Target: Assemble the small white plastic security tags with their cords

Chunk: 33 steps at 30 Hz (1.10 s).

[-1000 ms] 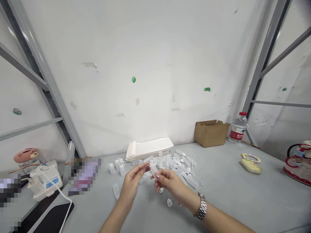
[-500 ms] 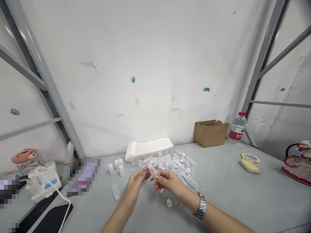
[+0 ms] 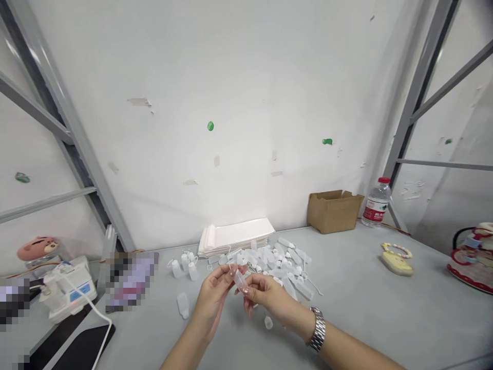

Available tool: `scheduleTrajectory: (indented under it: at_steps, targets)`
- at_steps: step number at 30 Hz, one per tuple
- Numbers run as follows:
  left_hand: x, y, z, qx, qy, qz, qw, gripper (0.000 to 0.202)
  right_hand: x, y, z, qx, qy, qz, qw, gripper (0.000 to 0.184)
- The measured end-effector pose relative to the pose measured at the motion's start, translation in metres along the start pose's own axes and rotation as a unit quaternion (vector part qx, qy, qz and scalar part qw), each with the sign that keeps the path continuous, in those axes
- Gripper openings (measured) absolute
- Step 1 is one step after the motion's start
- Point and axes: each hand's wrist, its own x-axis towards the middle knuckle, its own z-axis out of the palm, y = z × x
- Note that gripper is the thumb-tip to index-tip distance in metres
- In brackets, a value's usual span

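Above the gray table (image 3: 365, 303), the right hand (image 3: 267, 294) pinches a small translucent plastic bottle (image 3: 241, 281).

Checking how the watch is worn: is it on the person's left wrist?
No, the silver link wristwatch is on the right wrist, behind the right hand pinching a small translucent plastic bottle.

A grey bench (image 3: 346, 308) carries a heap of translucent plastic bottles (image 3: 273, 259), with a stack of white paper (image 3: 234, 236) at eleven o'clock, a cardboard box (image 3: 334, 211) at two, and a water bottle (image 3: 376, 203) beyond it.
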Motion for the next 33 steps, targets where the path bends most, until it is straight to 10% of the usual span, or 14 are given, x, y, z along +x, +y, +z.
scheduleTrajectory:
  at_steps: [21, 27, 33]
  targets:
    - [-0.008, -0.004, 0.007, -0.027, -0.004, 0.021, 0.999, 0.036, 0.0, 0.003, 0.003, 0.099, -0.037, -0.007, 0.994, 0.045]
    - [0.005, -0.007, -0.007, -0.08, 0.081, 0.014, 0.993, 0.032, 0.003, -0.022, -0.03, -0.094, 0.087, 0.014, 0.992, 0.037]
    - [0.014, -0.011, -0.021, -0.074, 0.172, 0.004, 0.982, 0.028, -0.005, -0.028, -0.046, -0.398, 0.071, 0.003, 0.915, 0.013]
